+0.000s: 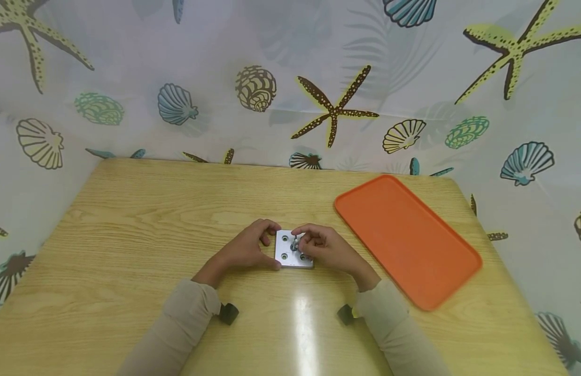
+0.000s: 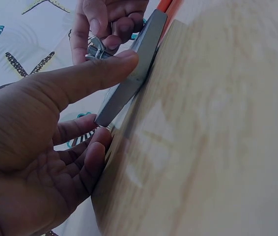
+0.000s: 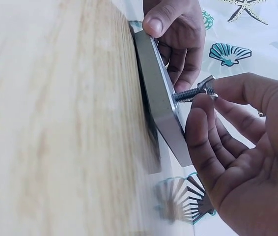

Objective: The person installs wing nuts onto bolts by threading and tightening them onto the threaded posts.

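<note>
A silver metal plate (image 1: 288, 248) with round recessed holes lies on the wooden table. A threaded bolt (image 3: 184, 95) stands out of its upper face, with a wing nut (image 3: 208, 87) near the bolt's free end. My left hand (image 1: 247, 246) holds the plate's left side, thumb at the near corner and fingers at the far corner. With its fingertips, my right hand (image 1: 331, 251) pinches the wing nut from the right. In the head view, the right fingers partly cover the wing nut and the plate's right side.
An orange tray (image 1: 407, 243) lies at an angle on the right of the table (image 1: 177, 203). Behind the table hangs a white cloth (image 1: 215, 47) printed with shells and starfish. Dark wrist pieces (image 1: 229, 314) show below both sleeves.
</note>
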`<state>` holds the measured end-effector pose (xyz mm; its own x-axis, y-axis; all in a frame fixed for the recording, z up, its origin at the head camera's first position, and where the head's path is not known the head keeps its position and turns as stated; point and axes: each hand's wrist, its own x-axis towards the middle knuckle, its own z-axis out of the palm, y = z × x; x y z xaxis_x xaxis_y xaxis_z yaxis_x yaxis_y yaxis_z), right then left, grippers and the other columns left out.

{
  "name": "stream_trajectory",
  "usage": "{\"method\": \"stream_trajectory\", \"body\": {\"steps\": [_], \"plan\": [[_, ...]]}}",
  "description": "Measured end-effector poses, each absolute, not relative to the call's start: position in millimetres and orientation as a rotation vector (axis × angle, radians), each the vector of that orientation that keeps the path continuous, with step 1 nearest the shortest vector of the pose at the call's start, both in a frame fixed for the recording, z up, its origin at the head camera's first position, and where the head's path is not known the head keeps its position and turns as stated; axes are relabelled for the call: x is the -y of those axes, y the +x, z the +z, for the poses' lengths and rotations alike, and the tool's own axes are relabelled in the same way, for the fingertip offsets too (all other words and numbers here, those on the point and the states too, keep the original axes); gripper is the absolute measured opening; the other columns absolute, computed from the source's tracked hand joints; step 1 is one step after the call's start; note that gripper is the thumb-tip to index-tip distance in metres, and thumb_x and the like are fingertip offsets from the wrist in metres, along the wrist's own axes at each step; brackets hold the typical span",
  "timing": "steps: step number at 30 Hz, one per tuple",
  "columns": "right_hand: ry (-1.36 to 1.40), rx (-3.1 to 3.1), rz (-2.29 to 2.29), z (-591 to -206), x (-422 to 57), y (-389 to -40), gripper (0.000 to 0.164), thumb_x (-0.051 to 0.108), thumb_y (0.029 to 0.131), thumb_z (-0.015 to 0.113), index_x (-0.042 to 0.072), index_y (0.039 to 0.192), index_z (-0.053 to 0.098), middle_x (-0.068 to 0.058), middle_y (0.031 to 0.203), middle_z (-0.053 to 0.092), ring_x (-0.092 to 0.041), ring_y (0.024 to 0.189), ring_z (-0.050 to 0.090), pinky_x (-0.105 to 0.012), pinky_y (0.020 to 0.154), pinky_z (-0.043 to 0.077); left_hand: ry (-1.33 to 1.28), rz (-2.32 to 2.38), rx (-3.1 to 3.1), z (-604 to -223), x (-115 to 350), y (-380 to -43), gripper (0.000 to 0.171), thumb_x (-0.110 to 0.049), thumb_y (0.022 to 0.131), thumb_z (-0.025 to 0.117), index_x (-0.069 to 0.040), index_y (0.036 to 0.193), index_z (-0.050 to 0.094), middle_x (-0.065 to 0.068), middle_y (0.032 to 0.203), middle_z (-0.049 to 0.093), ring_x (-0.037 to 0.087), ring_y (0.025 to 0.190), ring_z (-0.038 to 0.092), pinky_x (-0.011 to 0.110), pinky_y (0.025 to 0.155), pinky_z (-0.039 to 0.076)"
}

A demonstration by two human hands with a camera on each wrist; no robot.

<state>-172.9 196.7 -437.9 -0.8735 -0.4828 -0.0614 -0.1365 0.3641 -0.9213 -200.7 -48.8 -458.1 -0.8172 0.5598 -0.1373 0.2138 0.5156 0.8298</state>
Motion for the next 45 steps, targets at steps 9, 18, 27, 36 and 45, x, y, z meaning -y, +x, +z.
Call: {"method": "stream_trajectory", "body": {"steps": [9, 18, 27, 36, 45], "plan": [[-0.478, -2.322, -1.523, -437.8, -196.8, -172.9, 0.023, 0.007, 0.097, 0.060, 0.000, 0.118, 0.062, -0.011, 0.092, 0.062, -0.011, 0.077, 0.059, -0.022, 0.068, 0.052, 0.632, 1.226, -2.369, -460.5, 48.8, -201.9, 0.081, -0.026, 0.069, 0.093, -0.014, 0.137, 0.051, 0.002, 0.130, 0.054, 0.018, 0.106, 0.055, 0.033, 0.090, 0.049], [-0.450, -2.328, -1.521, -436.9, -196.5, -172.0, 0.019, 0.006, 0.097, 0.060, -0.002, 0.114, 0.063, -0.013, 0.094, 0.063, -0.013, 0.080, 0.059, -0.021, 0.069, 0.053, 0.636, 1.242, -2.363, -459.4, 48.9, -201.0, 0.080, -0.026, 0.068, 0.093, -0.013, 0.136, 0.052, 0.004, 0.129, 0.054, 0.018, 0.106, 0.055, 0.033, 0.090, 0.048], [-0.417, -2.356, -1.511, -436.8, -196.1, -171.7, 0.013, 0.005, 0.096, 0.060, -0.001, 0.107, 0.064, -0.016, 0.093, 0.065, -0.016, 0.078, 0.059, -0.023, 0.066, 0.054, 0.644, 1.242, -2.361, -459.2, 49.3, -201.5, 0.081, -0.027, 0.070, 0.093, -0.014, 0.137, 0.051, 0.004, 0.129, 0.054, 0.019, 0.106, 0.055, 0.033, 0.090, 0.048], [-0.420, -2.386, -1.485, -434.4, -195.7, -170.5, 0.009, 0.004, 0.095, 0.060, 0.000, 0.100, 0.066, -0.017, 0.090, 0.066, -0.016, 0.075, 0.058, -0.023, 0.065, 0.054, 0.637, 1.247, -2.356, -458.2, 48.3, -200.9, 0.081, -0.024, 0.070, 0.093, -0.013, 0.137, 0.051, 0.004, 0.129, 0.054, 0.019, 0.105, 0.054, 0.034, 0.091, 0.048], [-0.443, -2.354, -1.519, -432.8, -195.9, -169.6, 0.012, 0.004, 0.095, 0.060, -0.003, 0.105, 0.063, -0.018, 0.092, 0.064, -0.017, 0.078, 0.059, -0.024, 0.066, 0.055, 0.635, 1.244, -2.359, -459.3, 48.1, -200.9, 0.081, -0.025, 0.069, 0.093, -0.013, 0.138, 0.051, 0.004, 0.130, 0.054, 0.019, 0.106, 0.054, 0.033, 0.091, 0.048]]}}
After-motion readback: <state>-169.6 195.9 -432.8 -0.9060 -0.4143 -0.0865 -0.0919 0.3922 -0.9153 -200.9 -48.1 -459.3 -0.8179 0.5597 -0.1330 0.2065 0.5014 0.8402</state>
